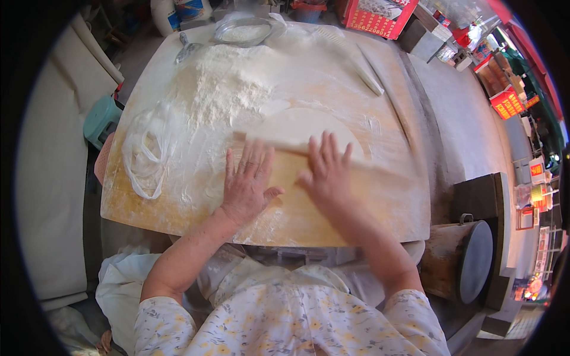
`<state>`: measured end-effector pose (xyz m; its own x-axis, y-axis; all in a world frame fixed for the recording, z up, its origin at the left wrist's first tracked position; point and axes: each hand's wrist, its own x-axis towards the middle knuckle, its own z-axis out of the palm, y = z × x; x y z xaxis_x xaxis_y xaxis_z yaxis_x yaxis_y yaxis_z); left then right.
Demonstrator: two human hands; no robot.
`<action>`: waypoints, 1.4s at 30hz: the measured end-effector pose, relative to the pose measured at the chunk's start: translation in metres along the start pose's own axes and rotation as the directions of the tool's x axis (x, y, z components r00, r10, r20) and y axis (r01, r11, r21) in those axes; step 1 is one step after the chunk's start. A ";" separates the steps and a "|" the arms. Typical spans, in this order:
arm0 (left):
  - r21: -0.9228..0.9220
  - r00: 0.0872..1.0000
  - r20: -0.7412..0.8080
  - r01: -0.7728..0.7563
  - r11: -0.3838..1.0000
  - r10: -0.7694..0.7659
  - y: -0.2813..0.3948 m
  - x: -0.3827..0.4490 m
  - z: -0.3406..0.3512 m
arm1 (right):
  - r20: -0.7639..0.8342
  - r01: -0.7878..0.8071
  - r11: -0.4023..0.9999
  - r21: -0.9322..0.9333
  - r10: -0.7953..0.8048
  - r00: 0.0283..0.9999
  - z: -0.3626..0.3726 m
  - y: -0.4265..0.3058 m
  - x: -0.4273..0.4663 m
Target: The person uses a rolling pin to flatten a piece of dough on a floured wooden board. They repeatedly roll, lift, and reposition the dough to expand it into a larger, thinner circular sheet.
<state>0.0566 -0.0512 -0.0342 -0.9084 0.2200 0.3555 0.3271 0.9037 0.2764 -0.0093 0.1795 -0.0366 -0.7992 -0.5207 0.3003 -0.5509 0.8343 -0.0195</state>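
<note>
A round, thin sheet of dough (307,122) lies on the floured wooden board (307,213) in front of me. A rolling pin (239,135) crosses its near edge; its right part is blurred. My left hand (247,180) lies flat with fingers apart, its fingertips at the left part of the pin. Farther right, my right hand (326,167) is spread over the pin and the near edge of the dough, blurred by motion. Neither hand is closed around anything. Whether dough is wrapped on the pin I cannot tell.
A heap of flour (227,80) covers the board's far left, near a metal scoop (185,48) and a sieve (244,32). A tied plastic bag (149,151) sits at left. Two long sticks, one thick (356,66) and one thin (387,95), lie at right. A lidded metal drum (445,258) stands beside the board.
</note>
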 end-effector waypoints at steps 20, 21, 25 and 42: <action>0.065 0.987 -0.132 -0.079 0.995 0.087 0.009 0.006 -0.008 | 0.122 0.101 0.994 -0.029 -0.097 0.988 -0.021 0.000 -0.034; 0.032 0.989 -0.136 -0.062 0.998 0.065 0.007 0.001 -0.007 | 0.183 0.075 0.982 0.173 -0.107 0.977 -0.026 -0.014 -0.068; -0.010 0.984 -0.164 -0.067 0.998 0.064 0.002 -0.003 0.001 | 0.197 0.023 0.959 0.281 -0.081 0.977 -0.069 -0.055 -0.161; 0.014 0.980 0.192 -0.063 0.998 0.059 0.060 0.042 0.008 | 0.131 -0.348 0.920 0.182 0.328 0.936 -0.090 0.057 -0.120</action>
<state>0.0362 0.0148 -0.0100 -0.9204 0.3398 0.1934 0.3802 0.8930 0.2408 0.0769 0.3056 0.0118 -0.9598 -0.2376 0.1495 -0.2727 0.9154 -0.2962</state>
